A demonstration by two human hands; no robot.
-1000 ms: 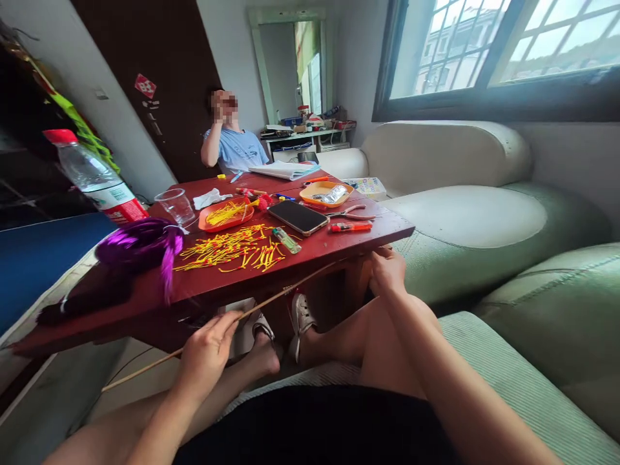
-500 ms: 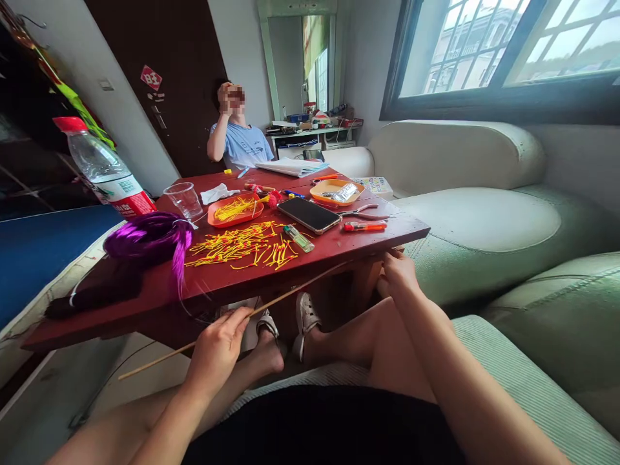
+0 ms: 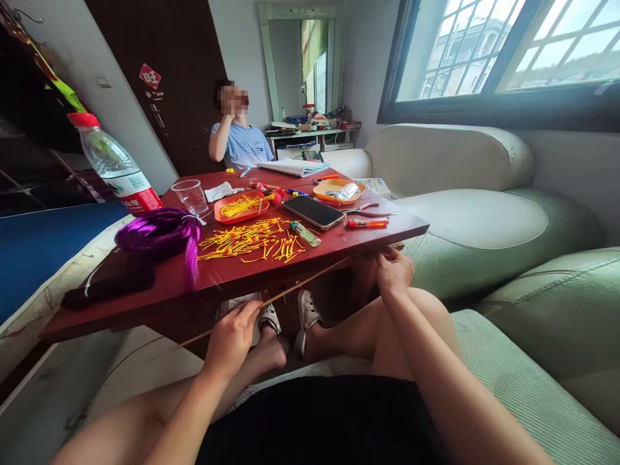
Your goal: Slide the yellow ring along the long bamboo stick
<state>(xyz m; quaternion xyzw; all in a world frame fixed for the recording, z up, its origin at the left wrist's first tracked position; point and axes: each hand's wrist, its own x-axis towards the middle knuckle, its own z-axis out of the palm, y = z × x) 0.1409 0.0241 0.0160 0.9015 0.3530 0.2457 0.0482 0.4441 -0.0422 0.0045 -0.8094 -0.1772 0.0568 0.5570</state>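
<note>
A long, thin, light-brown stick [image 3: 290, 288] slants up to the right in front of the table edge. My left hand [image 3: 230, 339] is closed around it, with its blurred lower end sticking out to the left. Towards the right the stick thins and bends, reaching the fingers of my right hand [image 3: 396, 274]. That hand is pinched just under the table's near right edge, and the tip in its fingers is hidden. Nearest on the red table [image 3: 232, 278] are short yellow strands with red tips [image 3: 247, 240], a green lighter [image 3: 305, 234] and a black phone [image 3: 314, 212].
A purple fibre bundle [image 3: 157, 236] and a bottle [image 3: 121, 165] stand at the left. Behind are a plastic cup [image 3: 190, 197], two orange trays, pliers [image 3: 363, 210] and a red cutter [image 3: 368, 223]. Someone in blue [image 3: 245, 143] sits opposite. A sofa [image 3: 465, 219] lies at the right.
My left hand has shifted slightly right, and the stick's lower end has moved right and up. My right hand stays by the table edge. The view has turned a little.
</note>
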